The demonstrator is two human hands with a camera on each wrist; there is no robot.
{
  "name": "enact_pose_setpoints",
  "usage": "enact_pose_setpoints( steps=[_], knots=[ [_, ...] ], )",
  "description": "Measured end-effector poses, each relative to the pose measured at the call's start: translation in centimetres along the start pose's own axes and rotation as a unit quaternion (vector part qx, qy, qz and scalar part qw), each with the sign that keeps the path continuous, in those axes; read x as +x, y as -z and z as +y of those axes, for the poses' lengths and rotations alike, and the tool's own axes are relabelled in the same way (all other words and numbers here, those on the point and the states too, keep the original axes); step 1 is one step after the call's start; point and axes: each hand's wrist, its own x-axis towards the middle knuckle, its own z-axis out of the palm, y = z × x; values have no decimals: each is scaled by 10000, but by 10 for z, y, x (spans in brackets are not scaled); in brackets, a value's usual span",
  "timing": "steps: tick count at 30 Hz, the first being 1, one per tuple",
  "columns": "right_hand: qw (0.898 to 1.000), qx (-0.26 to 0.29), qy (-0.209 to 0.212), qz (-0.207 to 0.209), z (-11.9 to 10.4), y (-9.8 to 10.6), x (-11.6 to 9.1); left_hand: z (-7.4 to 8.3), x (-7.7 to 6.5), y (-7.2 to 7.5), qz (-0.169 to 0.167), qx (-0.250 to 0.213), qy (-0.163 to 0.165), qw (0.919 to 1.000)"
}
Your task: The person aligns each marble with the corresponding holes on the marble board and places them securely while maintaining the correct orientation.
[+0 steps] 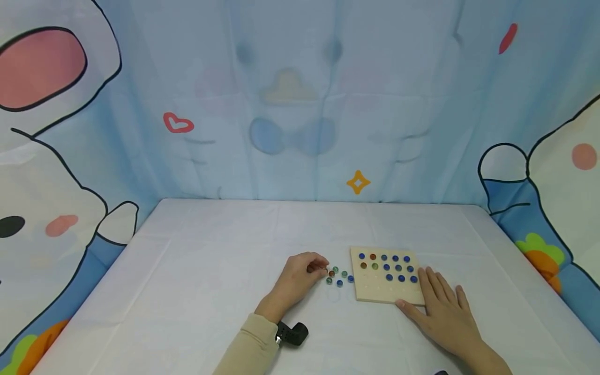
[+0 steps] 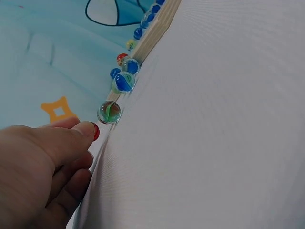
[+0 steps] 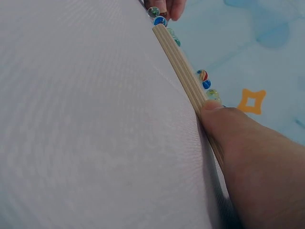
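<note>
My left hand (image 1: pixel 300 276) pinches a red marble (image 2: pixel 96 131) between thumb and forefinger, at the left edge of a loose group. The thumb hides most of that marble in the left wrist view. A green-swirled marble (image 2: pixel 109 112) lies just beyond the fingertips, with blue and green ones nearer the board. The wooden board (image 1: pixel 375 294) holds blue, red and green marbles in its back rows. Three blue marbles sit at the right of the third row. Along the board's right edge rest the straight fingers of my right hand (image 1: pixel 445 315); its thumb touches the front edge.
A white cloth covers the table (image 1: pixel 211 271), with a light-blue printed curtain (image 1: pixel 300 62) behind it. Shallow bare holes show in the board's front part. A black wrist camera (image 1: pixel 293 334) is strapped at the left sleeve.
</note>
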Motion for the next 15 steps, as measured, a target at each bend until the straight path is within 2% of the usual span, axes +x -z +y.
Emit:
enact_pose_setpoints(
  steps=[9,15],
  knots=[
    [10000,39,-44,-18,-1,-2,0,3,1,0,198,-25,135,9997],
    [10000,12,-53,28,-3,-6,0,7,2,3,263,-51,27,9996]
  ],
)
